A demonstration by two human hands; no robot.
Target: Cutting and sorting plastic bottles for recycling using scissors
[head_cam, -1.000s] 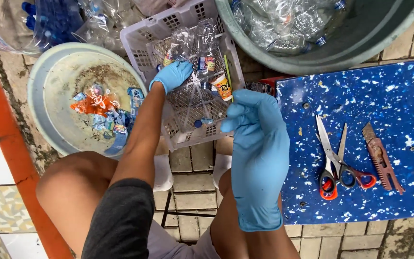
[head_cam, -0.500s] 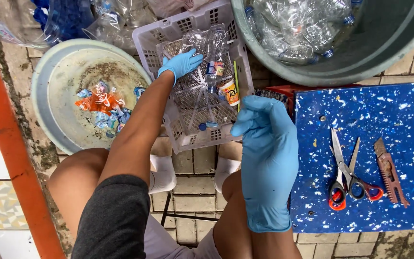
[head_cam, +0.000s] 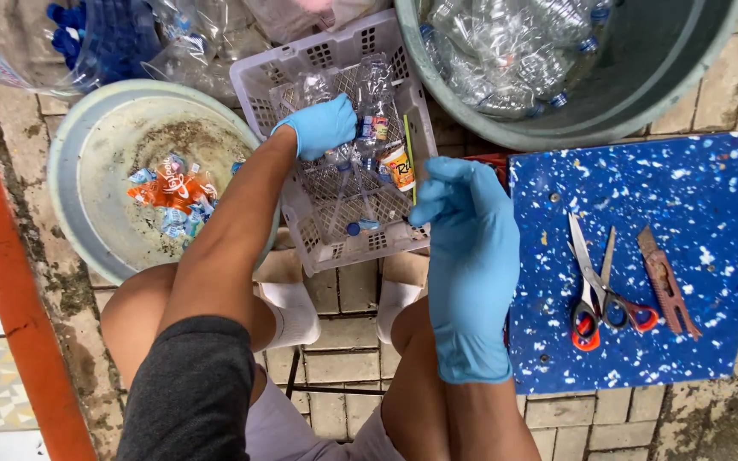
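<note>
Gloves on both hands, blue. Your left hand [head_cam: 325, 125] reaches into the lavender basket [head_cam: 325, 53], fingers closed on a clear plastic bottle [head_cam: 372, 94] lying inside. Your right hand [head_cam: 463, 222] hovers at the basket's right edge, fingers loosely curled, holding nothing visible. Scissors [head_cam: 595, 290] and a rusty cutter [head_cam: 664, 282] lie well apart on the blue speckled board [head_cam: 711, 171].
</note>
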